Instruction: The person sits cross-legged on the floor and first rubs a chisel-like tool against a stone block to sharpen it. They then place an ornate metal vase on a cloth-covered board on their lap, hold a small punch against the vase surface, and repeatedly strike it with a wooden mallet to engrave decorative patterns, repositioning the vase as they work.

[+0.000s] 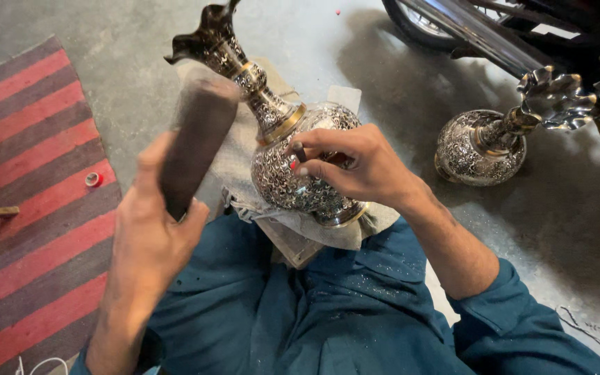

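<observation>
Left hand [151, 239] gripping dark mallet [196, 142]; right hand [355, 167] pinching probably a chisel [301, 153] against engraved vase [293, 160]

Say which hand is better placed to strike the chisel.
Left, probably. The left hand holds the dark wooden mallet raised beside the engraved vase, while the right hand is occupied pinching the small chisel against it.

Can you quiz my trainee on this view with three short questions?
1. True or false: the left hand grips a dark wooden block.
2. What does the right hand press against the engraved vase? A) a brush B) a small punch C) a rag
3. Where does the second vase stand?

Key: 1 true. 2 B. 3 On the concrete floor, to the right, apart from the first.
</observation>
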